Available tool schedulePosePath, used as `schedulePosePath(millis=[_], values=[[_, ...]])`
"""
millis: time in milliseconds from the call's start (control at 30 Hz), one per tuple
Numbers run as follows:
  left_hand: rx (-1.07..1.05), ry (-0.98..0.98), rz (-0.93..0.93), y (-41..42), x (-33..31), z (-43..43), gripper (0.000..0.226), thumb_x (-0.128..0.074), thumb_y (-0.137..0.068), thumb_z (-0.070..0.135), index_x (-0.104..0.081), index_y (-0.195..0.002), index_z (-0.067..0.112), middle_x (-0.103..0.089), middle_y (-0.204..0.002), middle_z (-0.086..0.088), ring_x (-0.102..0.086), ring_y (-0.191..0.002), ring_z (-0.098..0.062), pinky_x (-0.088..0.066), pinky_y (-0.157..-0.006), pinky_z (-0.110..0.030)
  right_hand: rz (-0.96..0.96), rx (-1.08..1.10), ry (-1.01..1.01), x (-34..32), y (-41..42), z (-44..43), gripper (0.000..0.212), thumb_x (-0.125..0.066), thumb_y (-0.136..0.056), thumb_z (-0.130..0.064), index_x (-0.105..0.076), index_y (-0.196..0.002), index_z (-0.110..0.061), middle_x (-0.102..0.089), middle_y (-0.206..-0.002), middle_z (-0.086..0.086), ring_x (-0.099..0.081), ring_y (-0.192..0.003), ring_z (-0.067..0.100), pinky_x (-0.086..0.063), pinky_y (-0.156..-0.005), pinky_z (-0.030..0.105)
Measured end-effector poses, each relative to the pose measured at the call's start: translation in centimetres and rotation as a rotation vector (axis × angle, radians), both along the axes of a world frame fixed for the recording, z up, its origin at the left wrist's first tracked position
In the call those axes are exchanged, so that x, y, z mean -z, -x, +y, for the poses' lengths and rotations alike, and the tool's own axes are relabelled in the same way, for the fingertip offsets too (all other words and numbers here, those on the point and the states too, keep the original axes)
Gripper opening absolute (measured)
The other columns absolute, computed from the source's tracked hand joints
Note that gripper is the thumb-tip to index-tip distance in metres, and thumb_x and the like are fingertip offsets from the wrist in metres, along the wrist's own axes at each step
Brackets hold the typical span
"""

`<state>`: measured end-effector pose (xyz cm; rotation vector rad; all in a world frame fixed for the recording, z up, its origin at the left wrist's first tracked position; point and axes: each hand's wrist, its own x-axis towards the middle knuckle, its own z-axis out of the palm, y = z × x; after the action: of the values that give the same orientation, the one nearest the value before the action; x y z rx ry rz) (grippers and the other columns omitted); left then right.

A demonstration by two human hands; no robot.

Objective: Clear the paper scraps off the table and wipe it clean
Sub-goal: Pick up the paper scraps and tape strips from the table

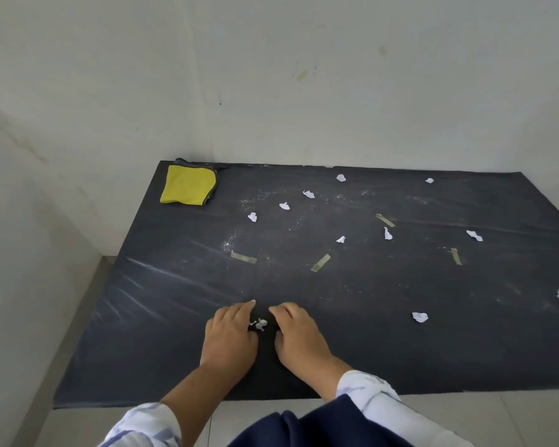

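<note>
One small scrap (259,324) lies low in the middle of the head view, on the dark table (142,317). It sits in the gap between the left hand (231,333) and the right hand (299,337). It is just beside the left thumb, so the left hand is nearer. Both hands lie loose, palms down, holding nothing. More scraps (420,316) lie up and right. The yellow cloth (188,185) is at upper left.

Plain room, white walls (304,75), black table (175,317)

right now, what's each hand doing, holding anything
Left hand: open, resting on the table, holding nothing.
Right hand: open, beside the paper scraps, holding nothing.
</note>
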<state>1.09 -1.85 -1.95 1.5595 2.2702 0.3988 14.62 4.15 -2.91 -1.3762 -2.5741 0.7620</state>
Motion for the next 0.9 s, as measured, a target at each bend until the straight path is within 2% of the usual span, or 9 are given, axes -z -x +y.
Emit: schedulePosePath(millis=[167, 333, 433, 567, 667, 800, 900], values=[[0.221, -0.015, 0.098, -4.1, -0.2, 2.2, 0.052, -0.031, -0.099, 0.033, -0.020, -0.148, 0.023, -0.016, -0.157, 0.005, -0.004, -0.145, -0.014, 0.001, -0.116, -0.031, -0.075, 0.080, -0.119, 0.9, -5.0, 0.5, 0.039, -0.044, -0.092, -0.025, -0.048, -0.131, -0.018, -0.045, -0.136, 0.002, -0.039, -0.126, 0.020, -0.030, -0.103, 0.035], [0.480, 0.130, 0.134, -9.6, 1.1, 4.8, 0.056, -0.023, -0.100, 0.039, -0.005, -0.150, 0.021, 0.005, -0.159, 0.002, 0.013, -0.145, -0.017, 0.009, -0.117, -0.036, -0.117, 0.238, -0.174, 1.3, -10.9, 1.6, 0.030, -0.063, -0.081, -0.025, -0.064, -0.110, -0.018, -0.061, -0.116, 0.003, -0.057, -0.109, 0.022, -0.045, -0.090, 0.040], [0.459, 0.186, 0.126, -12.0, 2.0, 6.0, 0.061, -0.023, -0.099, 0.046, 0.001, -0.150, 0.022, 0.013, -0.158, 0.002, 0.017, -0.144, -0.017, 0.009, -0.117, -0.039, -0.108, 0.352, -0.201, 0.7, -14.6, 2.8, 0.033, -0.063, -0.081, -0.021, -0.062, -0.114, -0.018, -0.058, -0.122, 0.004, -0.052, -0.115, 0.024, -0.040, -0.096, 0.041], [0.379, 0.183, 0.173, -13.7, 2.8, 6.8, 0.064, -0.019, -0.097, 0.051, 0.006, -0.149, 0.024, 0.016, -0.157, 0.002, 0.019, -0.143, -0.018, 0.010, -0.116, -0.041, -0.125, 0.447, -0.182, 0.2, -19.4, 4.7, 0.036, -0.052, -0.090, -0.020, -0.052, -0.126, -0.022, -0.038, -0.144, 0.003, -0.031, -0.134, 0.023, -0.026, -0.108, 0.041], [0.339, 0.179, 0.178, -14.4, 2.8, 7.4, 0.064, -0.017, -0.097, 0.053, 0.007, -0.149, 0.025, 0.016, -0.157, 0.003, 0.020, -0.143, -0.017, 0.010, -0.115, -0.042, -0.131, 0.421, -0.132, 0.4, -21.9, 5.9, 0.036, -0.046, -0.094, -0.018, -0.049, -0.129, -0.024, -0.029, -0.150, 0.001, -0.025, -0.135, 0.023, -0.026, -0.108, 0.038], [0.295, 0.194, 0.175, -15.0, 2.8, 8.0, 0.063, -0.017, -0.096, 0.053, 0.008, -0.148, 0.027, 0.017, -0.157, 0.004, 0.026, -0.136, -0.012, 0.011, -0.115, -0.041, -0.078, 0.346, -0.080, 1.9, -23.4, 6.6, 0.037, -0.047, -0.090, -0.005, -0.056, -0.124, -0.016, -0.045, -0.138, 0.007, -0.037, -0.126, 0.028, -0.035, -0.101, 0.036], [0.268, 0.205, 0.173, -15.4, 2.8, 8.2, 0.063, -0.018, -0.097, 0.053, 0.007, -0.148, 0.028, 0.016, -0.157, 0.005, 0.025, -0.138, -0.013, 0.012, -0.115, -0.040, 0.002, 0.285, -0.090, 3.2, -23.9, 7.4, 0.032, -0.059, -0.080, 0.005, -0.067, -0.107, -0.011, -0.060, -0.114, 0.010, -0.055, -0.103, 0.031, -0.046, -0.082, 0.033]])
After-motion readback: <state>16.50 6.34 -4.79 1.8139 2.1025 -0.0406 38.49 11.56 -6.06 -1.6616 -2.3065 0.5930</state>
